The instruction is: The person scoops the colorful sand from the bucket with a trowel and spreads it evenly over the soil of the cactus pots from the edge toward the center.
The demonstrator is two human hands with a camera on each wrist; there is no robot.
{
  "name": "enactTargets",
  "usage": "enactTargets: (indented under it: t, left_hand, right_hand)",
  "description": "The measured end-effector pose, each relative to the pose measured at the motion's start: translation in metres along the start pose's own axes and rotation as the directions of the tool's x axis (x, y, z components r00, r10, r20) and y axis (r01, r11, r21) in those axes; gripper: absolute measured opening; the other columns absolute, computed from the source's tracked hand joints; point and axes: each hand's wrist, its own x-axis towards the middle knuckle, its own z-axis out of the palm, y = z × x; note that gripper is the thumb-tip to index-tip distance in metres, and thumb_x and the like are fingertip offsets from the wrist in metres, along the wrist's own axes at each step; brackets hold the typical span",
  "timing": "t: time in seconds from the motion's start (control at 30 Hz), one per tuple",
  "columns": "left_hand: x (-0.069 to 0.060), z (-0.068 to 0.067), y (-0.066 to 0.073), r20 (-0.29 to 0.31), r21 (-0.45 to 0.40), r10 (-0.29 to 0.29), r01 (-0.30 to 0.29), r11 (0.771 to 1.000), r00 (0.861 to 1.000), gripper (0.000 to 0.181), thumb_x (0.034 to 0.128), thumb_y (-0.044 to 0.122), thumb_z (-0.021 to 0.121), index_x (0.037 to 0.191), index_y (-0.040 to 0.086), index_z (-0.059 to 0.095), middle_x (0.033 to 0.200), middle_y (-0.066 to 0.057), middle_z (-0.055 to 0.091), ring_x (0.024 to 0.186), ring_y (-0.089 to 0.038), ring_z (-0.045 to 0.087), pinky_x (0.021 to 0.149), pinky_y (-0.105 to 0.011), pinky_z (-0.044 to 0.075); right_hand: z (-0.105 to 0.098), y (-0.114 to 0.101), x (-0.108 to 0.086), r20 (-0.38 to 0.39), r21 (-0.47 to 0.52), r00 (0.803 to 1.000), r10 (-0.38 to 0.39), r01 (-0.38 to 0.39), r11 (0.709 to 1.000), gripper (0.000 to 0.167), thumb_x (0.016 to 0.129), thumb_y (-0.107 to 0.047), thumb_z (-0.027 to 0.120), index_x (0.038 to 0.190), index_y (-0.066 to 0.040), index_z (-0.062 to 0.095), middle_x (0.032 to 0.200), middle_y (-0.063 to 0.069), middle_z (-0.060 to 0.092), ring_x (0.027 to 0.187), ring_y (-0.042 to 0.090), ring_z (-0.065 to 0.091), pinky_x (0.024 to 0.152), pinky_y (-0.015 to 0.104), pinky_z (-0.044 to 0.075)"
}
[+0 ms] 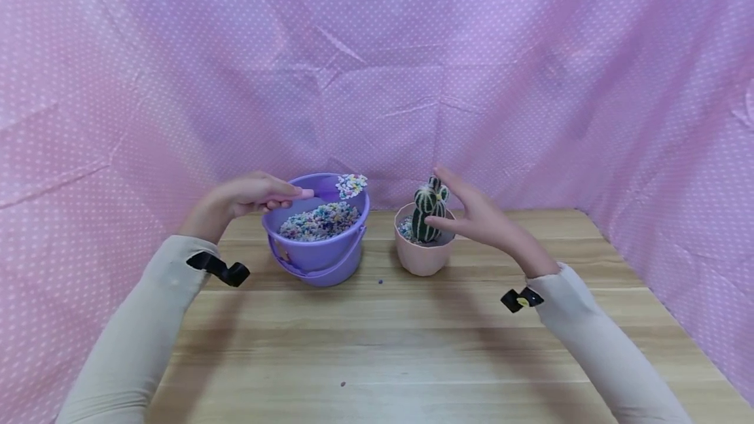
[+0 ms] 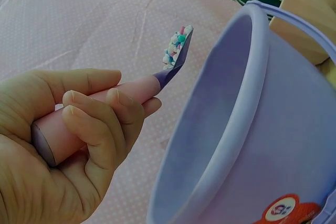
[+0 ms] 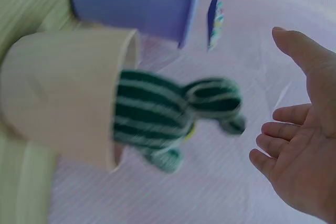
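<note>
My left hand grips a small trowel by its pink handle. Colourful pebbles lie heaped on the trowel's purple blade, held above the far side of a purple bucket. More mixed pebbles fill part of that bucket. To its right stands a striped green cactus in a peach pot, with some pebbles at its base. Beside the cactus is my right hand, its thumb and fingers spread; the right wrist view shows a gap between them and the plant.
Bucket and pot stand side by side on a wooden table, with a space between them. Two stray pebbles lie on the wood, one near the pot and another nearer the front. Pink dotted cloth hangs behind and at both sides.
</note>
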Motion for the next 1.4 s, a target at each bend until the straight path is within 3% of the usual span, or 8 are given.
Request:
enactTargets:
  t: [0.17,0.27,0.4,0.6,0.83,1.2,1.4]
  left_hand:
    - [0.002,0.005,0.003,0.018,0.016,0.012,-0.013,1.000,1.000,0.037,0.1001,0.034,0.064,0.131,0.014,0.069,0.068,0.009,0.050,0.060,-0.006,0.038,0.062,-0.021,0.035]
    - [0.004,0.010,0.007,0.029,0.023,0.025,-0.025,0.999,0.999,0.025,0.0999,0.035,0.064,0.113,0.018,0.077,0.067,0.009,0.049,0.060,-0.006,0.038,0.062,-0.021,0.035]
    - [0.009,0.018,0.012,0.040,0.020,0.033,-0.034,0.999,0.999,0.020,0.0996,0.034,0.065,0.088,0.019,0.073,0.067,0.008,0.049,0.060,-0.007,0.039,0.062,-0.021,0.036]
    - [0.015,0.027,0.017,0.043,0.014,0.034,-0.035,0.999,0.998,0.026,0.0990,0.033,0.066,0.078,0.017,0.063,0.068,0.007,0.052,0.060,-0.007,0.042,0.061,-0.021,0.036]
    - [0.020,0.034,0.024,0.066,0.045,0.033,-0.036,0.998,0.997,0.031,0.0969,0.037,0.069,0.074,0.018,0.060,0.065,0.007,0.049,0.058,-0.007,0.039,0.059,-0.021,0.035]
    - [0.030,0.041,0.032,0.065,0.083,0.021,-0.027,0.996,0.998,0.031,0.0930,0.043,0.073,0.078,0.017,0.066,0.066,0.006,0.051,0.059,-0.008,0.039,0.060,-0.022,0.035]
    - [0.036,0.043,0.035,0.070,0.080,0.014,-0.020,0.997,0.997,0.028,0.0954,0.039,0.071,0.080,0.016,0.069,0.069,0.005,0.054,0.061,-0.008,0.042,0.061,-0.021,0.036]
  right_hand:
    - [0.004,0.028,-0.012,-0.003,0.013,0.998,0.064,-0.064,0.998,0.100,0.088,-0.036,0.081,0.163,-0.009,0.021,0.169,0.016,0.022,0.155,0.039,0.022,0.125,0.058,0.020]
    - [0.011,0.045,-0.017,0.016,0.038,0.993,0.114,-0.114,0.993,0.102,0.087,-0.038,0.081,0.163,-0.009,0.019,0.169,0.017,0.021,0.155,0.040,0.020,0.124,0.059,0.020]
    - [0.024,0.068,-0.021,0.053,0.074,0.985,0.164,-0.168,0.983,0.103,0.087,-0.039,0.081,0.162,-0.005,0.019,0.168,0.020,0.021,0.155,0.042,0.021,0.124,0.060,0.020]
    - [0.043,0.093,-0.019,0.094,0.112,0.986,0.139,-0.149,0.982,0.099,0.088,-0.039,0.080,0.162,-0.007,0.023,0.166,0.020,0.027,0.153,0.039,0.027,0.123,0.058,0.024]
    - [0.052,0.101,-0.015,0.099,0.143,0.993,0.058,-0.072,0.987,0.091,0.089,-0.032,0.080,0.160,-0.005,0.029,0.162,0.017,0.037,0.150,0.036,0.035,0.123,0.055,0.027]
    - [0.049,0.093,-0.015,0.107,0.160,0.992,0.066,-0.083,0.984,0.087,0.089,-0.028,0.080,0.158,-0.002,0.033,0.159,0.022,0.041,0.148,0.043,0.036,0.121,0.059,0.028]
    - [0.051,0.097,-0.015,0.121,0.152,0.989,0.087,-0.105,0.983,0.090,0.089,-0.033,0.080,0.159,-0.004,0.031,0.160,0.018,0.040,0.149,0.038,0.036,0.122,0.056,0.028]
